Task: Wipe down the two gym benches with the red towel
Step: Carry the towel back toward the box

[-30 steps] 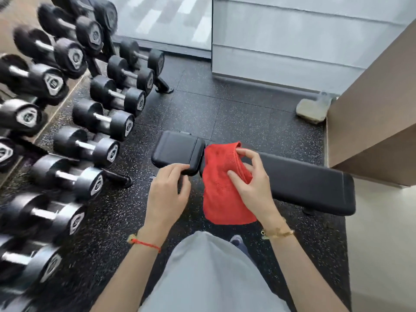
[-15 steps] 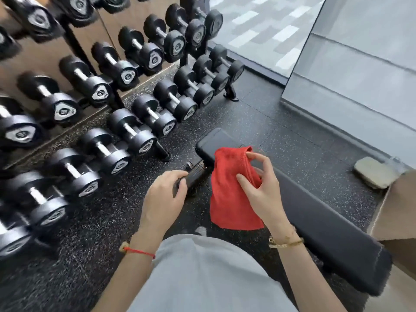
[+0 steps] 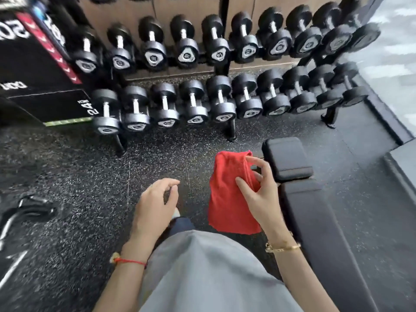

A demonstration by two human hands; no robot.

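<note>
So the view has swung round a lot compared to half a second back: the dumbbell rack (image 3: 202, 86) now runs straight across the top instead of slanting off to the left, and the bench (image 3: 315, 210) has slid over to the right side of the shot. A black plyo box (image 3: 33, 64) with numbers on it has come into view top left.

Right hand (image 3: 258, 194) has the red towel (image 3: 229, 194), same pinch as before: thumb on the front of the cloth, fingers curled round its right edge, so that grip is closed on the fabric. The towel hangs in the air just left of the bench's short seat pad (image 3: 288, 158), over the speckled floor (image 3: 90, 188), not touching the surface.

Left hand (image 3: 155, 203) has let go of the bench frame it was on earlier. Now it holds nothing, its grip loosely curled, hovering over the floor left of the towel.
</note>
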